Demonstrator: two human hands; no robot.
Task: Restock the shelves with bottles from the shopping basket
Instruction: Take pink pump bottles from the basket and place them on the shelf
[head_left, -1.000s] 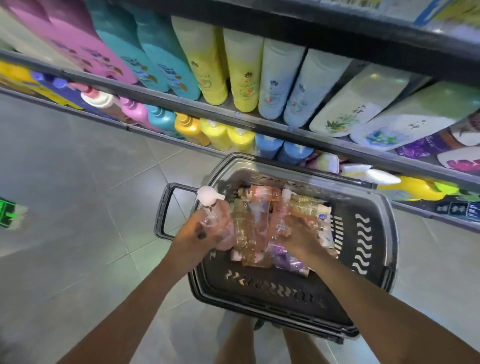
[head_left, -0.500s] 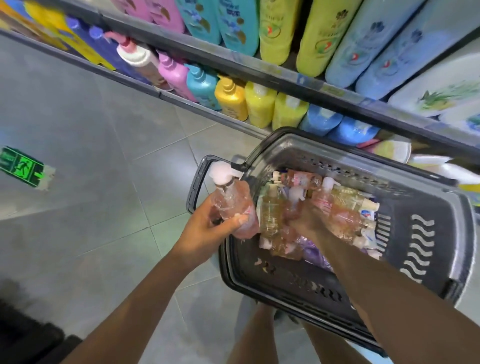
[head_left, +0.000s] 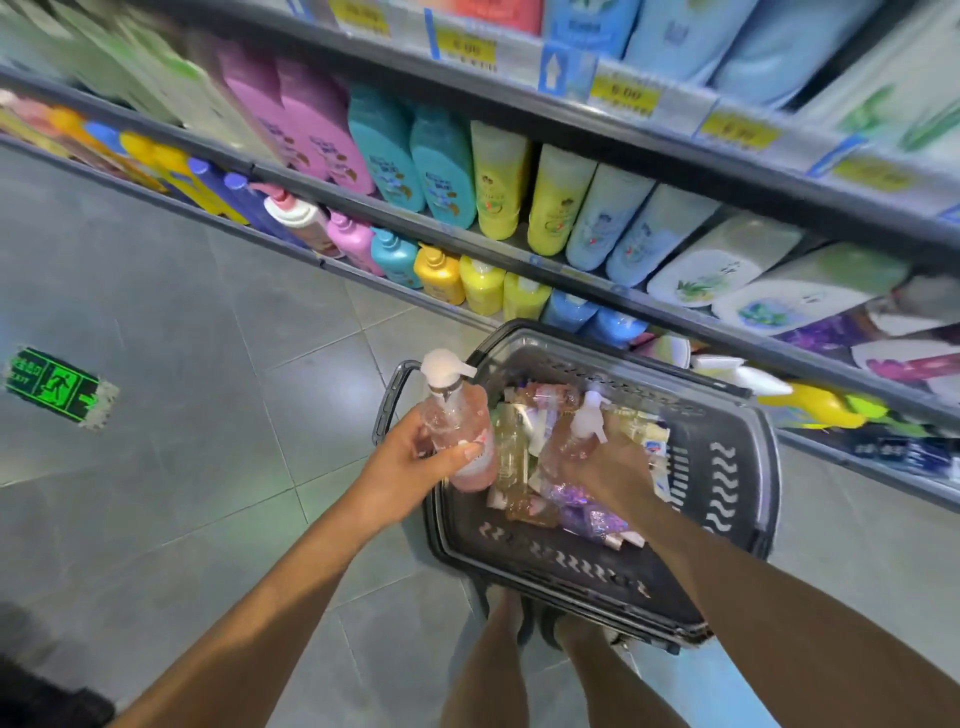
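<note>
Shelves are seen at twelve o'clock of the shopping basket; at its nine o'clock rim a pink pump bottle is gripped by the left hand; a second bottle is clasped inside by the right hand; picking is judged the step in hand; free shelf space must be found next.

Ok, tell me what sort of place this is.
Most likely a shop's toiletries aisle: long shelves packed with coloured bottles, yellow price tags along the upper shelf edge, and a grey shopping basket.
</note>
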